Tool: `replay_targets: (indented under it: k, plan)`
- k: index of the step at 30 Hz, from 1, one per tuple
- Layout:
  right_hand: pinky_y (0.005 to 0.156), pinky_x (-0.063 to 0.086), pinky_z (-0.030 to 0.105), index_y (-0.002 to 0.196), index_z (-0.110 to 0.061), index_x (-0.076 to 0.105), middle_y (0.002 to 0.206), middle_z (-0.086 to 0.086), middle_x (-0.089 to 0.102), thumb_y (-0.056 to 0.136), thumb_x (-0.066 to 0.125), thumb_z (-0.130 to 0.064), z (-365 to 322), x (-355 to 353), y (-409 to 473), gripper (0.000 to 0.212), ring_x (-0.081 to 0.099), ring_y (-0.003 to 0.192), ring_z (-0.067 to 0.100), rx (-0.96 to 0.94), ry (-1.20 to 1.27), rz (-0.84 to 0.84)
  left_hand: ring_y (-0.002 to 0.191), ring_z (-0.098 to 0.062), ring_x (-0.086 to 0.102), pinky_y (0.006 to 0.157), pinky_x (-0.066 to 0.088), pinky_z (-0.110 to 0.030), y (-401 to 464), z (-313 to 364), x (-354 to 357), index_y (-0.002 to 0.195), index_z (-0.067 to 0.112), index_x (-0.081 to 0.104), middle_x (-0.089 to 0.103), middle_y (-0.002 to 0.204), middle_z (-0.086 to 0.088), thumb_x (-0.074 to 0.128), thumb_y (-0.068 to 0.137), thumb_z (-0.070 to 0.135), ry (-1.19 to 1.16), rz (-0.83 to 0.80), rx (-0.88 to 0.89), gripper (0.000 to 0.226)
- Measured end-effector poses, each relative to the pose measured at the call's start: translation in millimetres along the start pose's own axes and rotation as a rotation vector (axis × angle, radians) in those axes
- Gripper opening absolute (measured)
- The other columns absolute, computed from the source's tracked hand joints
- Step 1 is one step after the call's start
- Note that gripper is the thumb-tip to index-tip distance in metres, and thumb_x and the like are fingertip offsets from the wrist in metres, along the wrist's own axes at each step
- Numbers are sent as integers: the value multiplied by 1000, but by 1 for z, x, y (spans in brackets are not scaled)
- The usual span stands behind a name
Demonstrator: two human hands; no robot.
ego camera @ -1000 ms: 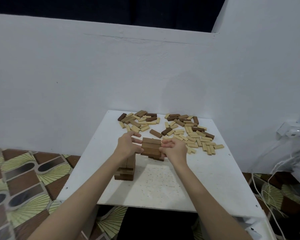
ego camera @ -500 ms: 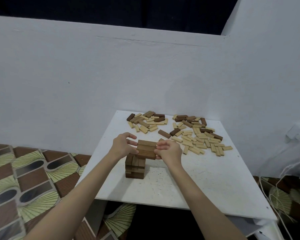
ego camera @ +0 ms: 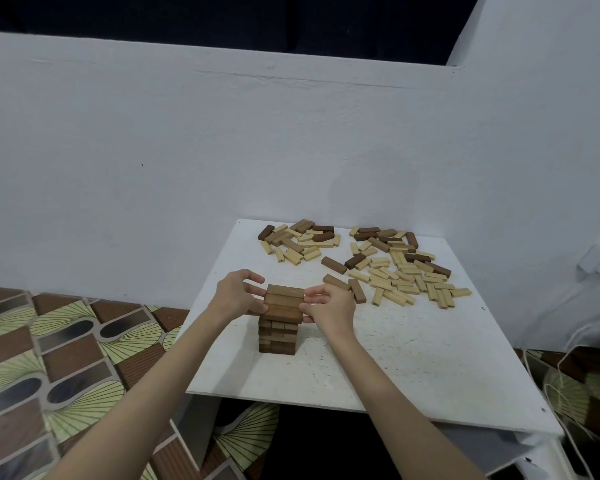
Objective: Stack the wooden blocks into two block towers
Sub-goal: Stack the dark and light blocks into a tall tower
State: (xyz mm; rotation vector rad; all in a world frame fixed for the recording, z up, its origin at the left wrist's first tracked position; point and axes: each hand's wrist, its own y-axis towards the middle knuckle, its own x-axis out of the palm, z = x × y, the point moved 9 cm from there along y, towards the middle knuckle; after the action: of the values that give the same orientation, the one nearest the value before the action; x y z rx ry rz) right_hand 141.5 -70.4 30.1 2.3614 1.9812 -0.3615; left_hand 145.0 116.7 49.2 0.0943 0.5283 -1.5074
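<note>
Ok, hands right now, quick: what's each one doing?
Left hand: gripping the left end of the top layer of blocks on the tower.
Right hand: gripping its right end.

No writing, label, brand or number can be read anywhere here, not on the blocks [ego camera: 388, 268] nor the surface [ego camera: 395, 358].

The tower [ego camera: 278, 323] near the tabletop's front left edge was mid-brown, its lowest layer darker. Loose blocks toward the far edge mixed pale cream [ego camera: 392, 282] with dark brown [ego camera: 333, 265]. The tabletop [ego camera: 413, 368] was white, flecked with small dark specks. The wall [ego camera: 222, 150] was plain white. The floor [ego camera: 66, 358] carried brown tiles, yellow-green fans with dark lines, and dark ovals.
</note>
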Motion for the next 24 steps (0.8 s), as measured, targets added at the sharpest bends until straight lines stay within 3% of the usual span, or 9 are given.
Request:
replay_targets:
  k: [7, 18, 24]
  plan:
    - [52, 55, 17, 85, -8, 64, 87, 11, 65, 78, 69, 10, 1, 4, -2, 19, 65, 78, 21, 3, -7, 0, 87, -32, 63, 75, 57, -39, 2, -5, -2, 110, 2, 57, 65, 106, -21, 70, 69, -18, -16, 4, -7, 48]
    - [59, 58, 23, 86, -8, 64, 87, 9, 65, 79, 69, 8, 5, 6, 0, 19, 66, 78, 21, 13, -3, -13, 87, -27, 63, 67, 55, -30, 2, -7, -1, 113, 2, 57, 65, 109, -18, 71, 70, -15, 27, 1, -27, 48]
    - [56, 54, 20, 96, -8, 63, 93, 13, 67, 84, 65, 2, 3, -1, 2, 16, 65, 78, 20, 18, -27, 15, 90, -27, 63, 81, 56, -38, 8, -10, -8, 115, 1, 57, 65, 107, -18, 75, 74, -2, 54, 43, -25, 45]
